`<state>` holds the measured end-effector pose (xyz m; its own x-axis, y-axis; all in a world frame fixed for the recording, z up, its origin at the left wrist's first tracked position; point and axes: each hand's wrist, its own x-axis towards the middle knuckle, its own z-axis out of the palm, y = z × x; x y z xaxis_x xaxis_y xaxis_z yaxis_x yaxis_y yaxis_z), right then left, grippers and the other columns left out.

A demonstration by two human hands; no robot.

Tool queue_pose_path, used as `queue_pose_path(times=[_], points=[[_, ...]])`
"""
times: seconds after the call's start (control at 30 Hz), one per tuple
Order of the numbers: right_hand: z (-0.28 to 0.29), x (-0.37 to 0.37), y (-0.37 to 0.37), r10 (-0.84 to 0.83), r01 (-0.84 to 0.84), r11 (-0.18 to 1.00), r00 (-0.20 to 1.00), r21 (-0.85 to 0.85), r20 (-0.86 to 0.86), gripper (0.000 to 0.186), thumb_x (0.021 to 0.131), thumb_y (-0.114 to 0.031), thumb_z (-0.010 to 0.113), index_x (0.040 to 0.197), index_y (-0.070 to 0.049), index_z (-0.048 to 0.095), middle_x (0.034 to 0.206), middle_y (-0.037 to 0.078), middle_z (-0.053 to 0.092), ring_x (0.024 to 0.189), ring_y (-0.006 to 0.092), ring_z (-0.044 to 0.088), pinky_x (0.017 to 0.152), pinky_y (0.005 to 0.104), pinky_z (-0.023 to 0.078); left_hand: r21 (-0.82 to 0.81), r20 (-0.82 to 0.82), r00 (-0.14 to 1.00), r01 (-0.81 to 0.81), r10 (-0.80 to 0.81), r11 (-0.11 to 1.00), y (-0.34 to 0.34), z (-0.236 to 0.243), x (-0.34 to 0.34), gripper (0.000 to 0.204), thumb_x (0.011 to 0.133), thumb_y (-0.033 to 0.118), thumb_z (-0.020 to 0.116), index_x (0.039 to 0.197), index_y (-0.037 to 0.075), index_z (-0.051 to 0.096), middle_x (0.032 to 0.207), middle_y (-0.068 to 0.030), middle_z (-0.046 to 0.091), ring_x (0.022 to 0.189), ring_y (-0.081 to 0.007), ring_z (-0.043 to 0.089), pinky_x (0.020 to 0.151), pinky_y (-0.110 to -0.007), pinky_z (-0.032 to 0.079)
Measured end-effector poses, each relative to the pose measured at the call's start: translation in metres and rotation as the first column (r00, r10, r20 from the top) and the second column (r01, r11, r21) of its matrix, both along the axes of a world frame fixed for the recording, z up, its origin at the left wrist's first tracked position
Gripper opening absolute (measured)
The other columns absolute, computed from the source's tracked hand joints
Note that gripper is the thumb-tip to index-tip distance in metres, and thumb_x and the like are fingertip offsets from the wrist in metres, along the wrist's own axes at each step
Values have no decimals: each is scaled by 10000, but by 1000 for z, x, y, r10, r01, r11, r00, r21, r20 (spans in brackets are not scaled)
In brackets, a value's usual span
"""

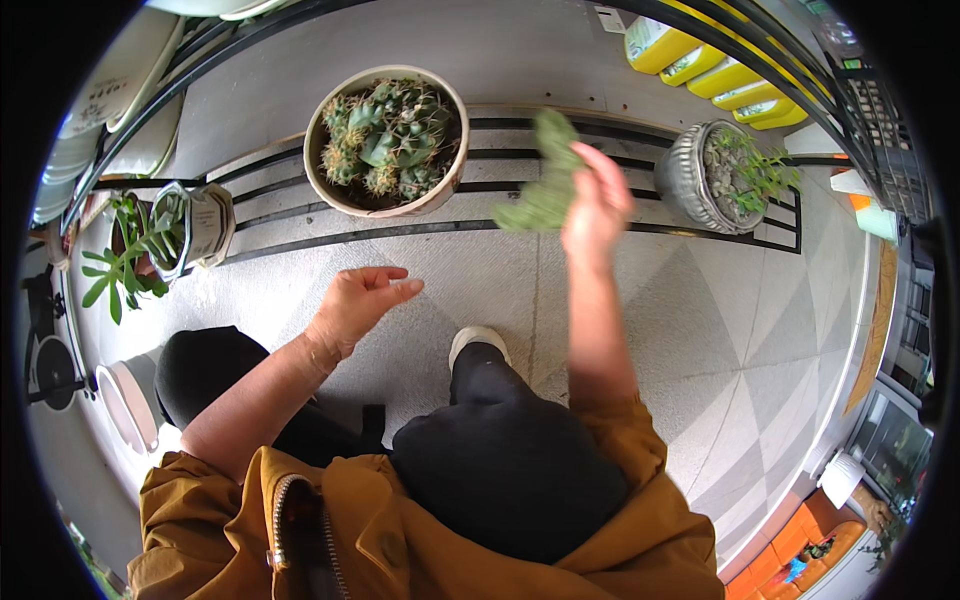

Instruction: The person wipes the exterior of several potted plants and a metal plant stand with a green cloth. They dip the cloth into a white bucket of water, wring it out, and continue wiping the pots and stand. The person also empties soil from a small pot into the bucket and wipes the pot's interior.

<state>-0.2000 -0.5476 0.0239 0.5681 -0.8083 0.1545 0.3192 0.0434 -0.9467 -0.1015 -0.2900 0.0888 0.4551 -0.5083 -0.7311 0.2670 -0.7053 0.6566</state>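
A green cloth (545, 185) hangs from my right hand (597, 205), which is closed on its edge above the slats of the black metal rack (500, 186). Motion blurs both cloth and fingers a little. My left hand (352, 305) is in front of the rack, its fingers curled and its thumb close to the index finger, with nothing seen in it. Nearest to it, on the rack, stands a round cream pot (314, 160) with a clump of spiny cactus (390, 135). Right of the cloth is a ribbed grey pot (690, 185) with pebbles and a leafy green plant (765, 180).
At the rack's left end are a faceted pale pot (210, 222) and a succulent (125, 260). Several yellow containers (720, 75) line the upper right beyond black bars. A white bin (130, 405) stands on the left. Grey patterned floor tiles (700, 340) lie below the rack.
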Motion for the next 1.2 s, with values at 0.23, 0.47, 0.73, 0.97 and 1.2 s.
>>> queue_pose_path(times=[0.23,0.47,0.73,0.97,1.2], points=[[-35,-50,1,-672,-162,349,643,-923,-367,375,778,37,494,1146,16,560,1209,136,503,1146,302,460,991,413,354,16,-179,981,-77,79,997,-14,-2,-12,547,847,273,635,1271,-8,436,1149,-145,549,1045,-212,531,875,-324,436],[-45,21,129,-388,-188,473,833,-861,-395,299,794,26,468,1073,53,575,1148,173,540,1102,333,511,955,433,387,108,-183,937,-283,299,953,-4,-17,-16,575,914,413,491,1329,32,379,1232,-120,501,1084,-213,496,890,-339,412],[16,-7,146,476,-414,865,856,284,-201,277,903,13,423,1152,36,543,1085,95,600,1003,151,551,890,281,429,-97,-352,811,-529,468,843,-5,-29,-27,612,919,520,421,1227,-5,486,1102,-154,579,1005,-189,538,907,-295,419],[26,-19,141,279,-404,857,886,-321,-371,290,849,3,485,1137,29,511,1031,195,552,921,288,579,773,364,483,-28,211,975,82,-74,996,12,14,-20,539,849,303,595,1237,-45,458,1086,-211,566,1020,-253,554,877,-342,444],[34,-11,99,-19,15,979,1000,202,21,453,916,-145,408,1338,-23,300,1221,160,471,1052,216,511,902,355,438,-304,-201,897,-440,394,845,-2,59,45,938,783,364,654,1443,112,37,1394,-249,232,1301,-397,242,1005,-540,313]])
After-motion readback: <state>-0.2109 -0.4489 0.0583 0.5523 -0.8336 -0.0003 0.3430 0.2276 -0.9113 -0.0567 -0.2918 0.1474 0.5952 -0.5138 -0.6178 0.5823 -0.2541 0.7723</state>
